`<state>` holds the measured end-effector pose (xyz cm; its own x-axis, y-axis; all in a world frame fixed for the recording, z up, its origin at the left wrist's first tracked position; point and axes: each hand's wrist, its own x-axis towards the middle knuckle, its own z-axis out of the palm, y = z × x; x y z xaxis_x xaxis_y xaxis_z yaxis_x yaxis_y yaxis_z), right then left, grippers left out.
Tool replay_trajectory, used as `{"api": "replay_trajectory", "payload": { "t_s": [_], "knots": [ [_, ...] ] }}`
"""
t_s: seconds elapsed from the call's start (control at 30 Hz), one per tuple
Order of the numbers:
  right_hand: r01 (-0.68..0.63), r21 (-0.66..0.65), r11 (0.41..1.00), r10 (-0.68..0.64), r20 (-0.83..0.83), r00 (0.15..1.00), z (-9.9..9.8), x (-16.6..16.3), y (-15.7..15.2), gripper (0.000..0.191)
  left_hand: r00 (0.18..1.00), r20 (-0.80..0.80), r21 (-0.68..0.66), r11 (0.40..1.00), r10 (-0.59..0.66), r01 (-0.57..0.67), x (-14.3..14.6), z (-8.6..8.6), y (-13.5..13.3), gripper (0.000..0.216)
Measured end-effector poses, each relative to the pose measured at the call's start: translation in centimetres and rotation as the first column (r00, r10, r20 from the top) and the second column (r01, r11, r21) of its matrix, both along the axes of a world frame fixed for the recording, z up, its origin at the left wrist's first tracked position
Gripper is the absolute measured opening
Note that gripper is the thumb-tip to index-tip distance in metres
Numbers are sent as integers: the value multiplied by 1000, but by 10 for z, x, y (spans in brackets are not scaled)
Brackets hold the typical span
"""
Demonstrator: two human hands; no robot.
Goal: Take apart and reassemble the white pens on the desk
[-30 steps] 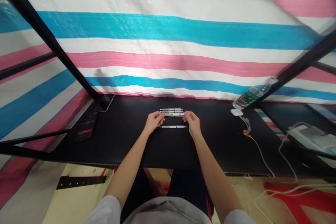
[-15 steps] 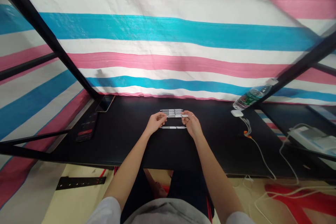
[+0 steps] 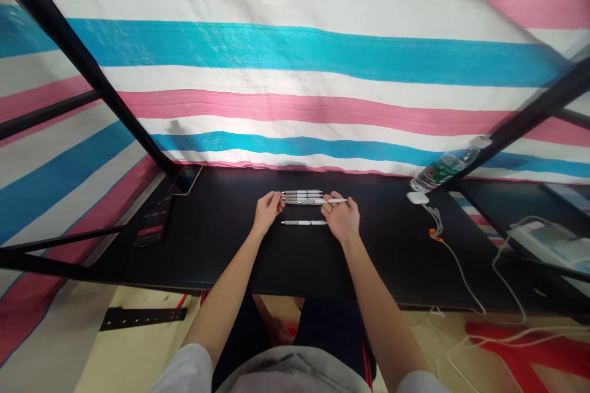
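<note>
Several slim white pens lie on the black tabletop between my hands. Two of them, the upper pens (image 3: 300, 194), lie side by side at the far side. My right hand (image 3: 341, 218) is shut on a third white pen (image 3: 334, 201), which sticks out past my fingers to the right. My left hand (image 3: 267, 212) rests at the left ends of the pens, its fingertips close beside them and holding nothing I can see. A lone white pen (image 3: 304, 222) lies nearer me, between my hands.
The black table (image 3: 221, 245) carries a phone (image 3: 185, 180) and a dark device (image 3: 153, 224) at left, and a water bottle (image 3: 445, 166) and white charger (image 3: 417, 198) with cable at right. Black frame bars (image 3: 92, 67) and striped tarpaulin (image 3: 295, 55) surround it.
The pen in my right hand has slid to the right, and my right hand has moved with it. My left hand has drawn slightly away from that pen.
</note>
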<state>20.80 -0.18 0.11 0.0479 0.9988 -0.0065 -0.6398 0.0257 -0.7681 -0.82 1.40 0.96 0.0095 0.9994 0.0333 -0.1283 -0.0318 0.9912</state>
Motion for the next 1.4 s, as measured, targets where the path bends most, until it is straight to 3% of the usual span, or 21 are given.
{"api": "replay_trajectory", "payload": {
  "t_s": [0.13,0.33,0.8,1.0,1.3,1.4],
  "knots": [
    [19,-44,999,-21,-46,999,4,0,-3,40,999,39,-2,1000,12,-12,-1,-3,2,41],
    [-63,-22,998,57,-207,977,7,1,-5,22,999,31,-15,1000,15,-15,-1,-3,2,40],
    [-42,7,999,43,-84,996,4,2,-3,19,1000,-19,-17,1000,6,-7,0,-7,3,40],
    [-69,-25,997,66,-92,994,4,1,-3,25,976,-207,81,996,65,-49,-1,-11,4,39],
    [-133,8,991,132,91,987,-3,-3,1,25,884,-464,228,956,-58,182,4,-10,-5,32],
    [-14,51,999,-1,277,961,-13,-2,5,26,857,-514,238,956,-23,169,0,-7,-5,28]
  ]
}}
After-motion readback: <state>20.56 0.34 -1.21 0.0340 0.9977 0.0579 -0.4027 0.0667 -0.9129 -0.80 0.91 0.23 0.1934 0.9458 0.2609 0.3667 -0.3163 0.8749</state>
